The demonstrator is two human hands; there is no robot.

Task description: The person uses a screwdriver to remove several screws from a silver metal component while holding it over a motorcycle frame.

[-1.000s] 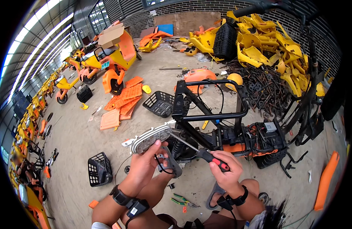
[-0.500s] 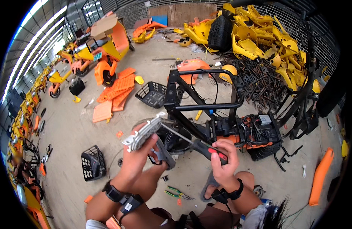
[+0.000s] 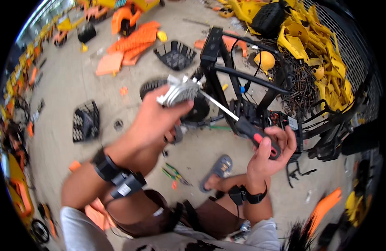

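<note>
My left hand point(image 3: 147, 113) had the grey metal part point(image 3: 182, 93) pinched between thumb and fingers, parted just enough to take it. A second earlier a broader stretch of its curved face had shown; now it looked turned more end-on. My right hand point(image 3: 266, 161) held the black-and-red screwdriver point(image 3: 246, 127) by its handle, but the fingers, curled more closely round it before, had loosened and spread. The shaft ran up and leftward from my right fingers to the part, its tip just right of my left thumb (too blurred to tell whether it touched).

My view had dipped, so both hands sat higher in it, and the roof lights had mostly gone. Beyond my left fingers lay a black basket point(image 3: 175, 57); beyond and between both sets stood the black frame point(image 3: 211, 49). Nearer me than my fingers, the green-handled pliers point(image 3: 172, 170) still lay on the floor, left of my sandal point(image 3: 222, 164).
</note>
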